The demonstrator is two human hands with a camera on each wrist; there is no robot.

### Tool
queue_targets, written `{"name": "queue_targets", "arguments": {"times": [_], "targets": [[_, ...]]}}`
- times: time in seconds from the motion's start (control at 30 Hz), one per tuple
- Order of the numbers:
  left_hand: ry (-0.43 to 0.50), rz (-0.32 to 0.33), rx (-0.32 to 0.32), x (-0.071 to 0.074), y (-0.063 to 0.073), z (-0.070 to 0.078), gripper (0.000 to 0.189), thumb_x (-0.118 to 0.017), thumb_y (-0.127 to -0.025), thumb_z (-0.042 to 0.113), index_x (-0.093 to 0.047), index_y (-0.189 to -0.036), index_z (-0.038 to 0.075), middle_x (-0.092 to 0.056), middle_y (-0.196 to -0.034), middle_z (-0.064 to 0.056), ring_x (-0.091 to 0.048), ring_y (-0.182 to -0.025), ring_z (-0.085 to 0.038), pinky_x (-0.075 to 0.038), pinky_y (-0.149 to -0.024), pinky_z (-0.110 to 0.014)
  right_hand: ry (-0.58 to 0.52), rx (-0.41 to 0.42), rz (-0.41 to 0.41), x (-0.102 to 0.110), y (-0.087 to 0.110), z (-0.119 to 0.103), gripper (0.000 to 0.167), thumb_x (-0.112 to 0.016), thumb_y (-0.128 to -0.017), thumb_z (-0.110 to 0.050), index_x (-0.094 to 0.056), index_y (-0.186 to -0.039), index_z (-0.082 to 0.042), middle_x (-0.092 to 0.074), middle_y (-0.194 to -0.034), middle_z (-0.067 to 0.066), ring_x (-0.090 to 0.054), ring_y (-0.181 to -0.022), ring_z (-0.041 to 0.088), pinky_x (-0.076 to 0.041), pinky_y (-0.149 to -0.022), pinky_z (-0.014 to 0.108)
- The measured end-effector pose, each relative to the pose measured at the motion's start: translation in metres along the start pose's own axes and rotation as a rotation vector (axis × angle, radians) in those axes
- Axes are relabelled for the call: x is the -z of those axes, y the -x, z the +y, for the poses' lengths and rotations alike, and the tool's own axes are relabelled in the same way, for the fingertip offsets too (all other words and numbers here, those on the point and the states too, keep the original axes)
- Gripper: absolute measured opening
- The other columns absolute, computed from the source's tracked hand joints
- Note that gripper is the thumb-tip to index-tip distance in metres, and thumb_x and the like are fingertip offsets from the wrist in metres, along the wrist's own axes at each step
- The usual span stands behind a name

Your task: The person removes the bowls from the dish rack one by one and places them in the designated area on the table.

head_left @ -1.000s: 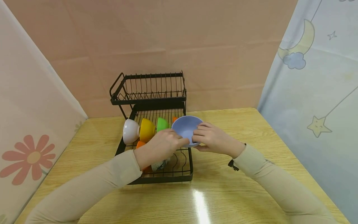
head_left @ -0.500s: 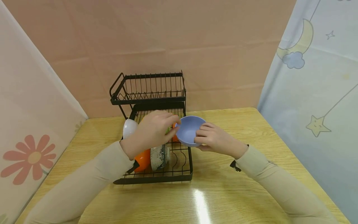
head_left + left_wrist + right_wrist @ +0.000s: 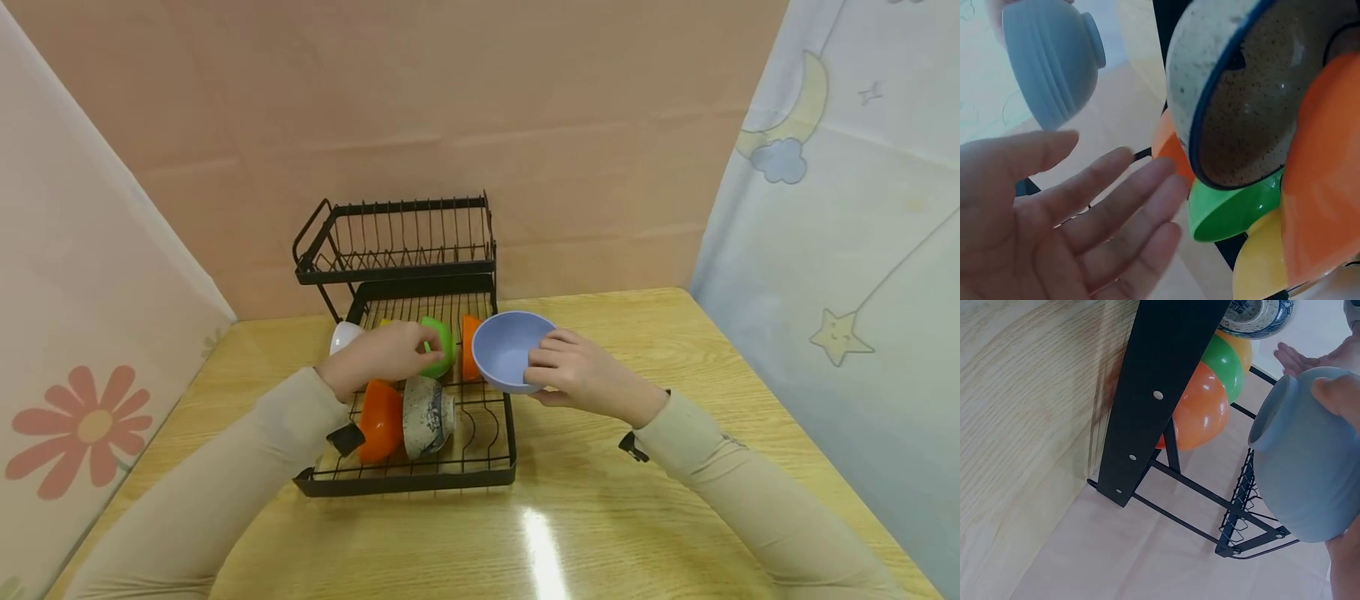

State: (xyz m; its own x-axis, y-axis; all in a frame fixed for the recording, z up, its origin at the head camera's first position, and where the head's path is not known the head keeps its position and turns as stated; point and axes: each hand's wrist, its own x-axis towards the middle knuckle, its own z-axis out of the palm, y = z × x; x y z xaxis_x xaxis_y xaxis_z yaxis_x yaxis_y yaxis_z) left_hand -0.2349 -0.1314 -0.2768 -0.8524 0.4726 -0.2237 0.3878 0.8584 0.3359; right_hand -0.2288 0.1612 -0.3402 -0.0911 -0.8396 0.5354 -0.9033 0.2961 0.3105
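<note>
In the head view my right hand (image 3: 581,377) grips the rim of a blue bowl (image 3: 501,350), fingers inside and thumb below. The bowl tilts with its opening toward me, over the right side of a black dish rack (image 3: 420,482). My left hand (image 3: 378,357) is off the blue bowl, above the rack's bowls, and hides part of them. Its fingers are loosely spread with nothing in them in the left wrist view. Near it are a green bowl (image 3: 446,358), a speckled bowl (image 3: 1188,81) with a blue rim, and an orange bowl (image 3: 381,425).
The lower tier also holds a white bowl (image 3: 345,335), a yellow bowl (image 3: 1260,259) and a second orange bowl (image 3: 471,350), all on their sides. An upper wire tier (image 3: 397,273) stands at the back. Wooden table (image 3: 637,517) surrounds the rack; fabric walls enclose it.
My left hand has let go of the blue bowl and moved left over the rack. My right hand has kept hold of the bowl and shifted slightly right with it.
</note>
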Motion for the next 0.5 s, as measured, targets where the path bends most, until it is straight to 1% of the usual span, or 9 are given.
{"name": "queue_targets", "arguments": {"times": [0.03, 0.13, 0.27, 0.5], "targets": [[-0.010, -0.020, 0.007, -0.0001, -0.0001, -0.0012, 0.027, -0.054, -0.100, 0.030, -0.067, -0.113, 0.010, -0.070, -0.097, -0.009, -0.060, -0.068, -0.014, -0.048, -0.062, -0.028, 0.000, 0.001, 0.001, -0.0002, 0.0001, -0.0001, 0.028, -0.084, -0.070, -0.019, -0.061, -0.085, -0.015, -0.063, -0.085, -0.004, -0.057, -0.080, 0.018, -0.049, -0.081, 0.036], [-0.024, -0.046, 0.018, 0.0006, -0.0003, -0.0035, 0.030, -0.053, -0.100, 0.033, -0.067, -0.115, 0.011, -0.069, -0.104, -0.008, -0.062, -0.076, -0.014, -0.051, -0.068, -0.031, -0.003, 0.003, 0.001, -0.0008, 0.0007, -0.0006, 0.028, -0.084, -0.070, -0.019, -0.060, -0.085, -0.015, -0.063, -0.084, -0.004, -0.057, -0.080, 0.018, -0.049, -0.081, 0.036], [-0.020, -0.051, 0.023, 0.0023, -0.0004, -0.0043, 0.031, -0.053, -0.100, 0.036, -0.066, -0.116, 0.013, -0.068, -0.108, -0.008, -0.063, -0.085, -0.016, -0.052, -0.075, -0.034, -0.003, -0.004, -0.011, -0.0007, 0.0015, -0.0012, 0.027, -0.084, -0.071, -0.019, -0.060, -0.085, -0.016, -0.062, -0.084, -0.004, -0.057, -0.080, 0.018, -0.049, -0.081, 0.036], [0.005, -0.066, 0.037, 0.0045, 0.0015, -0.0024, 0.031, -0.052, -0.100, 0.036, -0.064, -0.117, 0.012, -0.067, -0.112, -0.010, -0.063, -0.084, -0.016, -0.051, -0.076, -0.035, -0.009, -0.015, -0.023, -0.0001, 0.0011, -0.0020, 0.027, -0.084, -0.072, -0.019, -0.061, -0.085, -0.016, -0.063, -0.085, -0.005, -0.057, -0.081, 0.017, -0.049, -0.082, 0.036]]}}
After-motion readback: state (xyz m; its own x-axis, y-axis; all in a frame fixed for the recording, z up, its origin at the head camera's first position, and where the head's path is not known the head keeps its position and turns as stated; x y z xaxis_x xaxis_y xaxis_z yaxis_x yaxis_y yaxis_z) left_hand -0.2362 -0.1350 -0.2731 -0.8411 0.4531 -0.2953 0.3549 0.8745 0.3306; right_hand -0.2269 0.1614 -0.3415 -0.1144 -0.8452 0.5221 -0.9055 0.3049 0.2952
